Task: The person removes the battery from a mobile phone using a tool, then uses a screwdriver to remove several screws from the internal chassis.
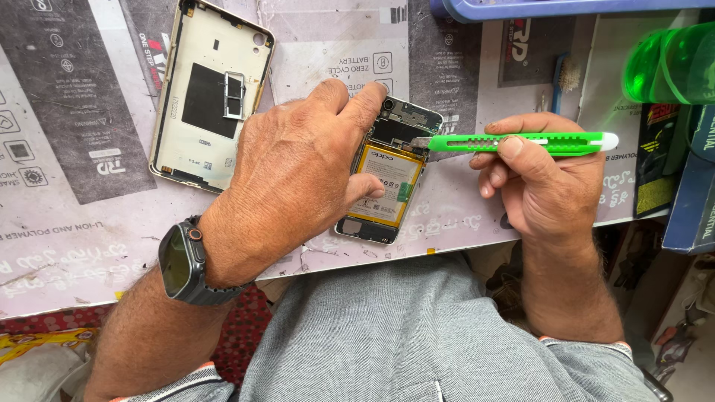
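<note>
Our right grip (pixel 547 179) is closed around a bright green cutter (pixel 521 142), thumb on top and fingers curled beneath, and the short metal blade at its tip rests against the upper right edge of the opened phone (pixel 389 175). Our left grip (pixel 298 175) is half closed over that phone, palm down: the forefinger reaches across to its top edge near the camera, and the thumb presses on the yellow battery (pixel 395 179) from the left side. The phone lies face down with its back removed, near the front edge of the counter (pixel 89 246), a little right of the middle. We wear a dark smartwatch (pixel 182 264) on the left wrist.

The phone's pale back cover (pixel 212 93) lies inside up toward the far left of the counter, well apart from the right grip and just beyond the left knuckles. A small brush (pixel 564 78) sits near the far edge behind the cutter, and a green translucent container (pixel 670 63) stands at the far right corner.
</note>
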